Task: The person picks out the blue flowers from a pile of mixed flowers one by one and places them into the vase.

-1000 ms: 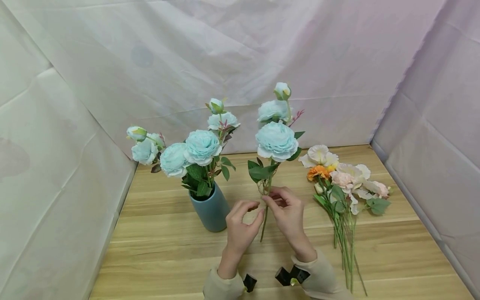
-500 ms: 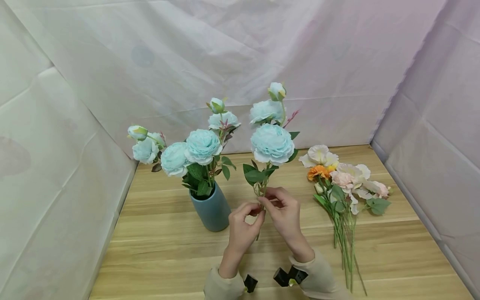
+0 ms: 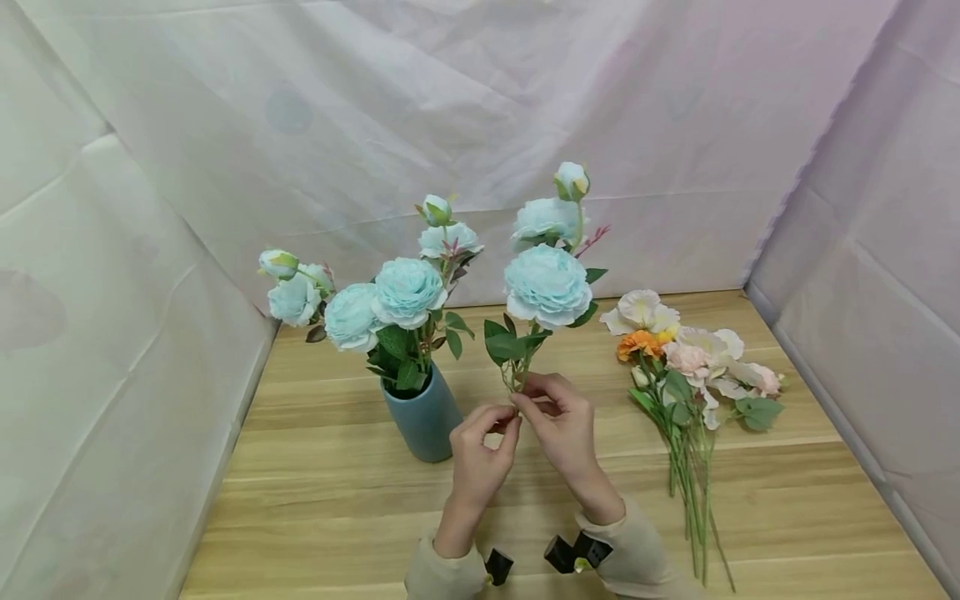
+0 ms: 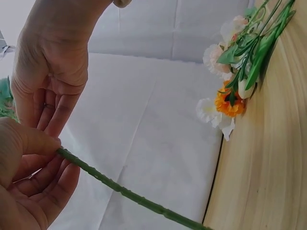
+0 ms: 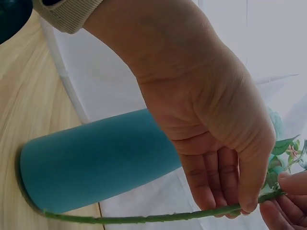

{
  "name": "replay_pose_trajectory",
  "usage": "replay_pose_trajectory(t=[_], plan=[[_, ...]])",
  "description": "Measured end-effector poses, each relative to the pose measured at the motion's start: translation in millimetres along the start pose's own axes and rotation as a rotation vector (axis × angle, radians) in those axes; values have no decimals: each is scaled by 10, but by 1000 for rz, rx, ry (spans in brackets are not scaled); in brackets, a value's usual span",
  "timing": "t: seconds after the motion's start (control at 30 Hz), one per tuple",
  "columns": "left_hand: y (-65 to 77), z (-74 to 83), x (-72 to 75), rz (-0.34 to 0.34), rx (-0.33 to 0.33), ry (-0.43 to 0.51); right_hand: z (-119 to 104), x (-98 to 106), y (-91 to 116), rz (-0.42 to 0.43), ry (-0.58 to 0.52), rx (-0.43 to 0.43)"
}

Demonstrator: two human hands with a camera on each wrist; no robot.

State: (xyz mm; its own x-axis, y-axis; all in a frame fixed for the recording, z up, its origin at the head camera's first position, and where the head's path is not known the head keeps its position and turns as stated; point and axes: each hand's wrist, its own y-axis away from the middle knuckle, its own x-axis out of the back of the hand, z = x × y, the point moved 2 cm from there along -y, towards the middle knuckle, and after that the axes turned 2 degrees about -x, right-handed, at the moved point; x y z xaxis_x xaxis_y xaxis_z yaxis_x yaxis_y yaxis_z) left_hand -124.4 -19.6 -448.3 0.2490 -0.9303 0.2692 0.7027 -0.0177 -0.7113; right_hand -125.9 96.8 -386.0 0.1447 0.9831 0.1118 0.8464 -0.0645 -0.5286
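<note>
An artificial pale-blue flower spray (image 3: 548, 287) stands upright before me, with two blooms, a bud and dark green leaves. Just under the leaves, my right hand (image 3: 561, 429) pinches its stem between thumb and fingers. My left hand (image 3: 480, 462) pinches the same green stem (image 4: 124, 191) slightly lower, its thumb on top in the left wrist view. Below the fingers the bare stem runs down, close in front of the vase in the right wrist view. To the left, a blue-grey vase (image 3: 423, 425) holds similar pale-blue flowers (image 3: 408, 292).
On the right of the wooden table (image 3: 315, 517) lies a bunch of loose artificial flowers, with an orange bloom (image 3: 640, 344), white and pink blooms and long green stems (image 3: 697, 500). White cloth walls (image 3: 480, 100) enclose the back and sides. Black wrist cameras (image 3: 498, 567) sit at the sleeves.
My left hand has closed in from beside the stem and now pinches it below the right hand. The spray swayed left, then its top tipped back right. The vase stays put.
</note>
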Motion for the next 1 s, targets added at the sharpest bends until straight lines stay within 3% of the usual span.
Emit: replay_pose_trajectory(t=[0.33, 0.67, 0.87, 1.0], plan=[[-10, 2, 163, 72, -30, -55, -20, -135, -6, -55, -38, 14], [-53, 22, 378, 125, -32, -97, 336, -255, 5, -58, -189, 1], [-129, 86, 559, 150, -46, -116, 407, -373, -12, -126, -166, -23], [-188, 124, 657, 171, -51, -126, 281, -439, -57, -156, -143, -29]])
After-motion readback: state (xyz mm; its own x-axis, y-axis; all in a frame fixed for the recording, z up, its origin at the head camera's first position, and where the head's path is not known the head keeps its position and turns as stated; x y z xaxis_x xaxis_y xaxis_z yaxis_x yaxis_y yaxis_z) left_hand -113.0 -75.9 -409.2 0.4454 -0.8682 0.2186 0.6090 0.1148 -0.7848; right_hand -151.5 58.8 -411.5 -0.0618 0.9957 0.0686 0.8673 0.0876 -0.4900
